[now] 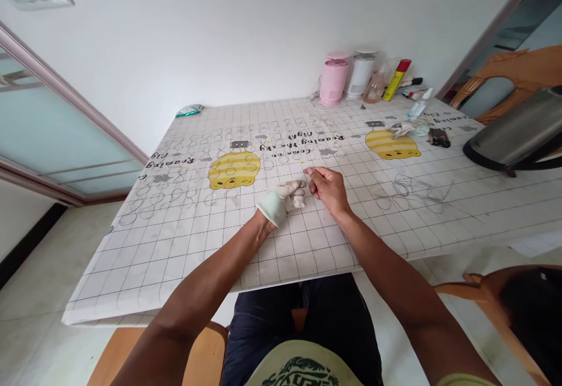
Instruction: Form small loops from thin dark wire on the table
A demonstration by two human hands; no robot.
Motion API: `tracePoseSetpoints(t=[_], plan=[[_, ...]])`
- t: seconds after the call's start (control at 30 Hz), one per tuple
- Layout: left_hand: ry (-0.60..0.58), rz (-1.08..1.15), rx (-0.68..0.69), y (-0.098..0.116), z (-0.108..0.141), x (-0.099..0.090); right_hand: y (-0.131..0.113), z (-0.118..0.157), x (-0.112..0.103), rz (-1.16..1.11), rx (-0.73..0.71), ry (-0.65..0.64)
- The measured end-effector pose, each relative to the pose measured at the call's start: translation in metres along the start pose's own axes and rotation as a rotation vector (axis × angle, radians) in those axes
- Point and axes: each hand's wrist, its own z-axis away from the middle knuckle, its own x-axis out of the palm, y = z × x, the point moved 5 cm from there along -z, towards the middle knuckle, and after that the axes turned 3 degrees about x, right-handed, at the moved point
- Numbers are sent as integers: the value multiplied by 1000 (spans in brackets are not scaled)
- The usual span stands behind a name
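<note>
My left hand (pixel 293 195), in a whitish work glove with a pale green cuff, is closed over the middle of the table. Just to its right is my bare right hand (pixel 327 190), thumb and forefinger pinched together. Whatever lies between the fingers of either hand is too fine to make out. Many thin wire rings (pixel 128 212) are laid out in rows over the left and back of the checked tablecloth (pixel 281 251). A loose tangle of thin wire (pixel 413 190) lies to the right of my right hand.
At the back stand a pink cylindrical device (pixel 334 81), a white one (pixel 360 75), a pump bottle (pixel 375 87) and a yellow spray can (pixel 396 80). A crumpled glove (pixel 410 129), a spray bottle (pixel 420 103) and a steel kettle (pixel 518 131) are on the right. A green packet (pixel 189 110) lies back left.
</note>
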Motion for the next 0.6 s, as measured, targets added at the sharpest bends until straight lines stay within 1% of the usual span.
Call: tracePoseSetpoints(t=[0.1,0.2,0.3,0.4,0.5,0.6], plan=[[-22,52,9,-3,0,7,1,-1,0,-21,0,27],[-11,71,20,-6,0,9,1,-2,-1,-18,-6,41],[0,77,32,-7,0,7,0,-2,-2,20,-24,51],[-19,72,19,-9,-3,5,-2,-3,-4,39,-44,57],[-21,42,-6,-9,-6,1,-6,-2,-5,38,-46,32],[-6,12,25,-4,-6,-3,-10,1,-8,52,-40,5]])
